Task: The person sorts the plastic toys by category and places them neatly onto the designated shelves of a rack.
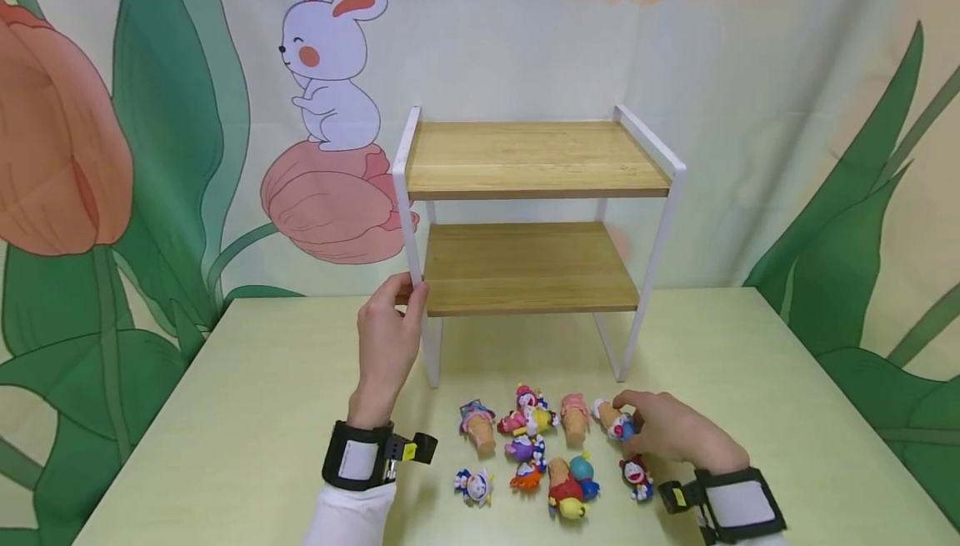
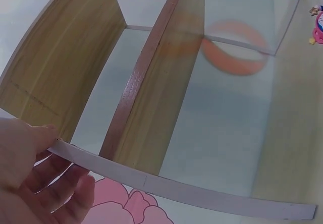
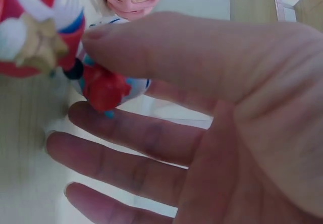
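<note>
My left hand (image 1: 387, 346) pinches the left white upright of a two-tier shelf rack (image 1: 532, 267), thumb in front and fingers behind. In the left wrist view, the fingers (image 2: 53, 176) curl round the white metal bar (image 2: 192, 186) near a wooden board. Down on the table, my right hand (image 1: 671, 429) holds a small white, blue and red figurine (image 1: 621, 427) between thumb and forefinger. The right wrist view shows its red part (image 3: 106, 90) beside the thumb, with the other fingers spread loosely below. A figurine in red and blue (image 1: 636, 478) lies just below this hand.
Several toys lie in front of the rack: a pink ice cream cone (image 1: 574, 421), another cone (image 1: 477, 429), a white-and-blue figurine (image 1: 474, 487), a yellow-and-red figurine (image 1: 567, 496). A printed curtain (image 1: 510, 46) hangs behind the pale table (image 1: 247, 413).
</note>
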`<state>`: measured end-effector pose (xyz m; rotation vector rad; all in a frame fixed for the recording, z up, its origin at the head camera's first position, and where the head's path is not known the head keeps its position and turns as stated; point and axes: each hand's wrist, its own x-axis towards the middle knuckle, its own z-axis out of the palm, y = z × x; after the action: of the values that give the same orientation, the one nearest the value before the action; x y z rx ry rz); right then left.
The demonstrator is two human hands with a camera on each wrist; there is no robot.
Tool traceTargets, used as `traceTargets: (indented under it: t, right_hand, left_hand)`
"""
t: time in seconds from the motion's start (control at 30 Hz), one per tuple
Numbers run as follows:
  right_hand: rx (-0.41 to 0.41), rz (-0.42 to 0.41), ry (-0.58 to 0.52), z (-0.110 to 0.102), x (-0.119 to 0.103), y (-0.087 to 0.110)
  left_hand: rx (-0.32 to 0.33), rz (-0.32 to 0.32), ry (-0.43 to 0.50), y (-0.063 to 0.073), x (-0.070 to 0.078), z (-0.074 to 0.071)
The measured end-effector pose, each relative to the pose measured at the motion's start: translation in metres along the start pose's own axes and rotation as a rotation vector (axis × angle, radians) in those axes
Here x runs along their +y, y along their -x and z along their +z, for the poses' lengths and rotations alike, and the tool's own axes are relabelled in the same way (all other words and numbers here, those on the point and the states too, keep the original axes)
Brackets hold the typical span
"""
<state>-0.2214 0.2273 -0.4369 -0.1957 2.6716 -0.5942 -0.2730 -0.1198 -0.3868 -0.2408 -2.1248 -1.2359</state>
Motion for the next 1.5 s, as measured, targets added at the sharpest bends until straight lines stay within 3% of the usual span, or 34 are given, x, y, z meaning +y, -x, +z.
traceTargets:
  t: [0.77,1.1,1.5]
  right_hand:
    - [0.063,-0.066,-0.011,-0.004,0.001,0.002]
    - [0.154,-0.167,0.042,-0.008,0.003,0.006]
    - [0.210,-0.235,0.012,-0.017,0.000,0.016]
  left_hand:
    - [0.000,-0.005,0.030,0.004,-0.003,0.001]
    - [0.001,0.009,0.026,0.003,-0.002,0.002]
    - [0.001,0.009,0.024,0.004,-0.002,0.002]
